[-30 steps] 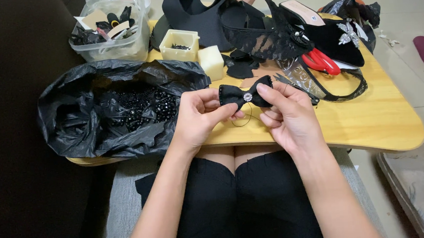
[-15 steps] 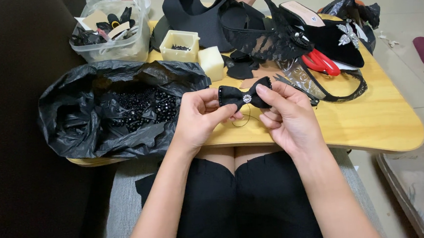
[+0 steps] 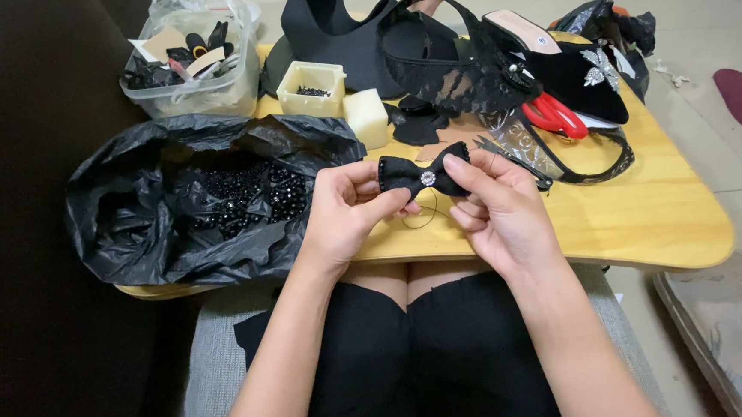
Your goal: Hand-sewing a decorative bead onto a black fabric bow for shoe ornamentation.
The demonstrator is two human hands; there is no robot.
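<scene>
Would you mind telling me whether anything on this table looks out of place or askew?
Nothing looks damaged or spilled. Both hands, left and right, hold the black bow level. The table is cluttered, and the black bag of beads overhangs its left edge.

Crumpled black plastic bag (image 3: 158, 230) at table's left; clear plastic tub (image 3: 200, 81) behind it.

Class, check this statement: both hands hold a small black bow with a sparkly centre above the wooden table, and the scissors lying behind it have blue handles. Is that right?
Not quite. In the head view the scissors have red handles, not blue. The rest stands: the left hand and right hand hold the small black bow with its sparkly centre above the wooden table.
</scene>
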